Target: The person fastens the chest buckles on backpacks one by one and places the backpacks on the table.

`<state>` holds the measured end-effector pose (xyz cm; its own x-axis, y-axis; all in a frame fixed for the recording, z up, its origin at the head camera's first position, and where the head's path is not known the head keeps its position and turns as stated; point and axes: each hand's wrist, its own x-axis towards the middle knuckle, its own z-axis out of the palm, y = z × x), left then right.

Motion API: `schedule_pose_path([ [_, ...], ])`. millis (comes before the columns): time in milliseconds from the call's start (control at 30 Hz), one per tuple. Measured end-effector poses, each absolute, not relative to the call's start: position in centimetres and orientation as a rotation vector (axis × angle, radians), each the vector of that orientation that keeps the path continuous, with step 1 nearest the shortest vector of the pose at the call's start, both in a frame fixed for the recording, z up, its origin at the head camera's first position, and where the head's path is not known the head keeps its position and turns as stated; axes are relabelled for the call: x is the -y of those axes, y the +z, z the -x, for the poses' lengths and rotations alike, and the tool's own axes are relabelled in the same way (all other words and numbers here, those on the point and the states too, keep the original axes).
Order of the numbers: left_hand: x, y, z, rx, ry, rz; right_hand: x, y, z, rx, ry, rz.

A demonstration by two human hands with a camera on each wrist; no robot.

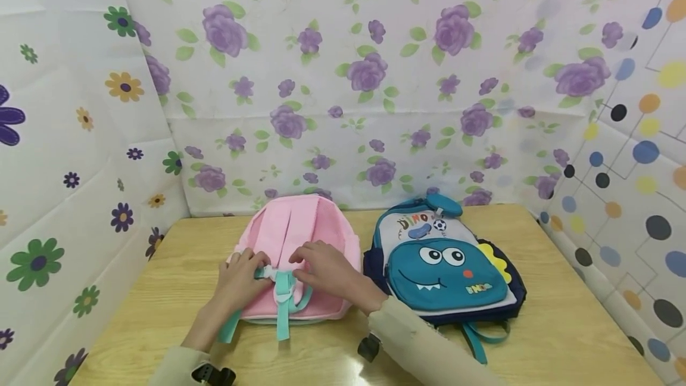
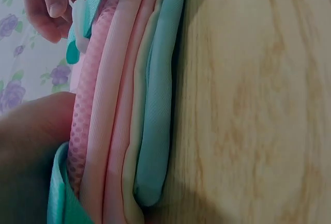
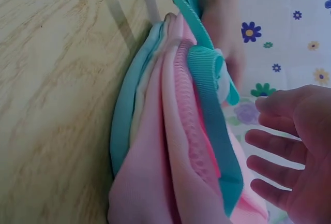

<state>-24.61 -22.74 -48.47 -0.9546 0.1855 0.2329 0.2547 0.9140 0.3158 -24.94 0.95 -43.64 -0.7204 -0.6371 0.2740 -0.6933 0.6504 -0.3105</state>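
Observation:
A pink backpack (image 1: 343,290) lies on the table with its shoulder straps facing up. Teal webbing (image 1: 283,326) and a white plastic buckle (image 1: 270,273) cross the lower ends of the straps. At the buckle's left end my left hand (image 1: 236,279) pinches the teal strap between thumb and forefinger. My right hand (image 1: 324,267) hovers just right of the buckle, fingers loosely bent; the right wrist view shows its fingers (image 3: 276,146) spread and holding nothing, apart from the teal strap (image 3: 212,100). In the left wrist view, the left hand (image 2: 36,125) lies against the mesh side.
A blue dinosaur backpack (image 1: 445,273) lies face up to the right, close beside the pink one, its teal strap (image 1: 474,341) trailing toward the front. Flowered cloth (image 1: 321,88) hangs behind the wooden table (image 1: 568,314), with patterned sheets on both sides.

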Motion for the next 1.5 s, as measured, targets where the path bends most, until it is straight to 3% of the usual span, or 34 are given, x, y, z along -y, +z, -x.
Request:
schedule_pose_path([
  [300,24.1,-48.9,24.3,2.763,-0.834,0.510,0.7,-44.8,24.9,2.679,0.613,-1.270],
  [600,24.1,-49.3,24.3,2.789,-0.771,0.415,1.7,-45.5,24.9,2.692,0.588,-1.276],
  [1100,23.7,-49.4,24.4,2.757,-0.812,0.358,4.2,-46.7,24.1,2.805,0.592,-0.848],
  [1500,23.8,-49.6,24.5,2.765,-0.840,0.338,4.6,-47.7,24.5,2.763,0.754,-0.785],
])
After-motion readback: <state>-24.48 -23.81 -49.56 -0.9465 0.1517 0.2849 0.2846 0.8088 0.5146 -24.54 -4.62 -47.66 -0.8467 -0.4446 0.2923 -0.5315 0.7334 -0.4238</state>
